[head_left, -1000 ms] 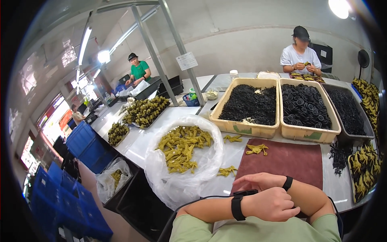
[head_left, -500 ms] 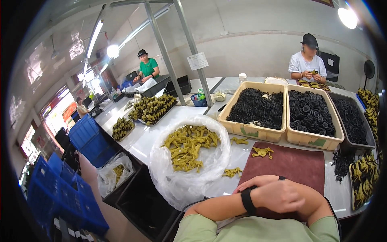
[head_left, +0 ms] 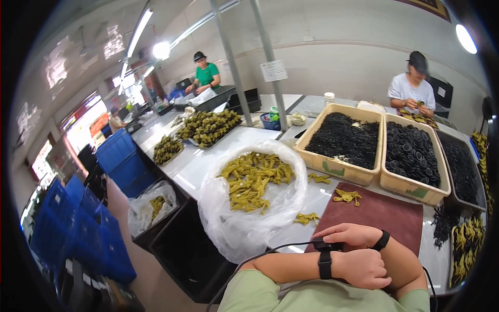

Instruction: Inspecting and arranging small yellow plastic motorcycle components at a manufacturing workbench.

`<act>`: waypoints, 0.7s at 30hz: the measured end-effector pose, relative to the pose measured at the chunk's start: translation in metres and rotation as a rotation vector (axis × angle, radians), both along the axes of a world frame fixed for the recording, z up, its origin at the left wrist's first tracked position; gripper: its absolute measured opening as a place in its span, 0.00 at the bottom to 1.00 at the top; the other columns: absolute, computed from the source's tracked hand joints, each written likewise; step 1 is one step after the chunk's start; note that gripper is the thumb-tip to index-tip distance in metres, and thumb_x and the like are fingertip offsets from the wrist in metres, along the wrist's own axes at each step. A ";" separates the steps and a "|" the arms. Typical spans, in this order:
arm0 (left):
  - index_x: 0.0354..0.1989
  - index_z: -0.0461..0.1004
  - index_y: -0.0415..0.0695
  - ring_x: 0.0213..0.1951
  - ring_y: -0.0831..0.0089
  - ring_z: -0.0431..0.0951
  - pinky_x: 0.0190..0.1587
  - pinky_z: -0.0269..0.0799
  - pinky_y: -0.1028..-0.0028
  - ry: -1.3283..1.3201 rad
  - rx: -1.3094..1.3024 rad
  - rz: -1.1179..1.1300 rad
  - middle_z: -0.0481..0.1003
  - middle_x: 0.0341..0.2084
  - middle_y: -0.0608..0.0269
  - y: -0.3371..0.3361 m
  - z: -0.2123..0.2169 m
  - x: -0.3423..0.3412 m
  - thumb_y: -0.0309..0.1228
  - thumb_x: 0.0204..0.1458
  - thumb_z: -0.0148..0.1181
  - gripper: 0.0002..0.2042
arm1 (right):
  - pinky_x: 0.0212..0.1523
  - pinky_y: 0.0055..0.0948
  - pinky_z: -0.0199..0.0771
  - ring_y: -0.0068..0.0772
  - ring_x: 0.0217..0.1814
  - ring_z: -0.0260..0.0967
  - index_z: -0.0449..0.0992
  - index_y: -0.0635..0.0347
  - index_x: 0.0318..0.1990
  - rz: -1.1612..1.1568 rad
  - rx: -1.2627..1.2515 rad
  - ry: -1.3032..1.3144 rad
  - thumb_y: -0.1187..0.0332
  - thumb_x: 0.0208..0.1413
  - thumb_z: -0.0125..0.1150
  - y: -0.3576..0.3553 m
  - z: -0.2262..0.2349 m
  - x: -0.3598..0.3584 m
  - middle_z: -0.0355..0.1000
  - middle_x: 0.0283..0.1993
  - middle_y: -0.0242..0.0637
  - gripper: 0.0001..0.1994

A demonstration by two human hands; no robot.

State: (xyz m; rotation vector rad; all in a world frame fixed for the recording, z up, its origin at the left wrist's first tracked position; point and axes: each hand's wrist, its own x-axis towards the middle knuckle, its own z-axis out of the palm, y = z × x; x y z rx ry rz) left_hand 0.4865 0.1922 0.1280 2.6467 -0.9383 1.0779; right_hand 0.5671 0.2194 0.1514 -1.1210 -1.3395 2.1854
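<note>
My forearms cross at the near edge of the worktable. My left hand [head_left: 361, 269] comes in from the lower left, fingers loosely curled, with nothing visible in them. A black strap with a small black device [head_left: 326, 245] and a cable sits on my left wrist. My right hand [head_left: 353, 235], also with a black wristband, has its fingers on that device. Beneath and beyond the hands lies a dark red mat [head_left: 387, 210]. On it rests one olive-yellow moulded figure [head_left: 347, 196] with thin limbs. More such figures [head_left: 254, 182] fill a clear plastic bag [head_left: 221, 229] to the left.
Two cream bins hold small black parts [head_left: 343, 138] and black rings [head_left: 413, 156]; a grey bin [head_left: 460, 166] stands right. Figures fill a tray [head_left: 466, 249] at far right. Blue crates [head_left: 122, 161] and a black bin [head_left: 189, 255] stand left. Two people work across the tables.
My right hand has come out from beneath the left wrist, its fingers now on the black device there. The device and cable have come into sight. The whole view has shifted slightly.
</note>
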 end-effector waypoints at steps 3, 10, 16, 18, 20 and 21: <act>0.33 0.70 0.40 0.16 0.64 0.69 0.18 0.61 0.68 0.037 -0.242 -0.020 0.65 0.12 0.63 -0.001 -0.002 0.004 0.25 0.42 0.59 0.09 | 0.51 0.25 0.70 0.21 0.52 0.66 0.66 0.63 0.60 -0.010 0.032 -0.017 0.67 0.63 0.49 0.001 -0.004 0.004 0.69 0.55 0.35 0.19; 0.31 0.72 0.45 0.19 0.60 0.72 0.22 0.67 0.68 0.096 -0.582 -0.001 0.69 0.15 0.61 0.009 0.029 -0.009 0.20 0.42 0.58 0.08 | 0.49 0.25 0.71 0.22 0.46 0.69 0.72 0.62 0.52 -0.088 -0.141 0.214 0.66 0.60 0.55 0.006 -0.021 -0.004 0.72 0.47 0.34 0.15; 0.38 0.75 0.46 0.16 0.64 0.71 0.20 0.66 0.68 -0.283 -0.441 0.279 0.69 0.15 0.64 0.044 0.049 -0.007 0.24 0.38 0.62 0.15 | 0.49 0.27 0.71 0.25 0.46 0.69 0.73 0.62 0.48 -0.030 0.272 0.261 0.66 0.58 0.58 0.005 -0.064 0.011 0.72 0.44 0.34 0.13; 0.37 0.76 0.45 0.15 0.70 0.70 0.20 0.65 0.72 -0.304 -0.493 0.343 0.68 0.14 0.64 0.056 0.057 -0.021 0.20 0.40 0.59 0.13 | 0.49 0.28 0.71 0.25 0.46 0.69 0.74 0.62 0.47 0.018 0.403 0.271 0.67 0.57 0.59 0.011 -0.077 0.013 0.72 0.43 0.34 0.13; 0.37 0.76 0.43 0.15 0.80 0.67 0.20 0.62 0.78 -0.442 -0.714 0.489 0.67 0.13 0.67 0.058 0.055 -0.025 0.16 0.44 0.52 0.13 | 0.49 0.28 0.71 0.26 0.46 0.69 0.74 0.62 0.46 0.027 0.466 0.268 0.67 0.57 0.60 0.008 -0.073 0.009 0.72 0.43 0.34 0.12; 0.37 0.75 0.41 0.17 0.86 0.65 0.21 0.62 0.82 -0.452 -0.913 0.495 0.66 0.14 0.71 0.054 0.059 -0.026 0.15 0.47 0.47 0.13 | 0.49 0.29 0.71 0.27 0.46 0.70 0.73 0.62 0.45 -0.148 0.598 0.193 0.67 0.56 0.61 -0.006 -0.057 -0.002 0.72 0.42 0.33 0.13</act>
